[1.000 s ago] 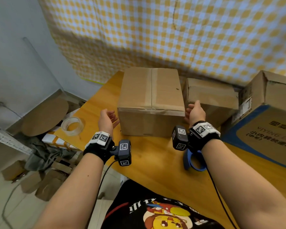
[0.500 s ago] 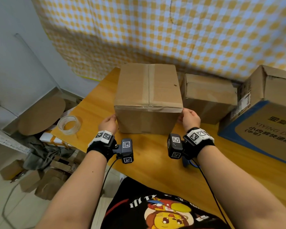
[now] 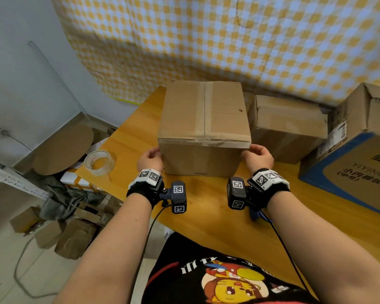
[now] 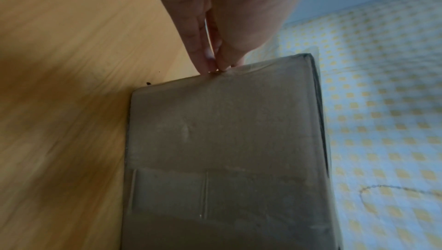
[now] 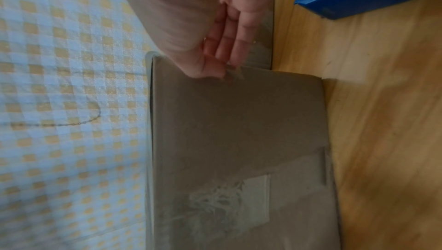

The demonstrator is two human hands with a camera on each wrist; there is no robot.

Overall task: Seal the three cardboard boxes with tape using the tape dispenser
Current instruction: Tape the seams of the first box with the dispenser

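Observation:
A brown cardboard box (image 3: 204, 128) stands mid-table with a tape strip along its top seam. My left hand (image 3: 150, 160) holds its front left corner, thumb and fingertips (image 4: 203, 61) pinching that edge of the box (image 4: 227, 140). My right hand (image 3: 258, 156) grips the front right corner, thumb on the front face and fingers (image 5: 222, 46) along the side of the box (image 5: 239, 131). A second box (image 3: 287, 126) sits behind on the right. A larger box (image 3: 360, 150) with blue print stands far right. The blue tape dispenser (image 3: 258, 216) lies on the table, mostly hidden under my right wrist.
A clear tape roll (image 3: 99, 162) lies near the left edge of the wooden table (image 3: 127, 150). A yellow checked curtain (image 3: 228, 40) hangs right behind the boxes. Cardboard scraps and cloth (image 3: 59, 216) litter the floor on the left.
Both hands, open beside the box a second ago, have closed onto its front corners. The box now stands nearer to me on the table.

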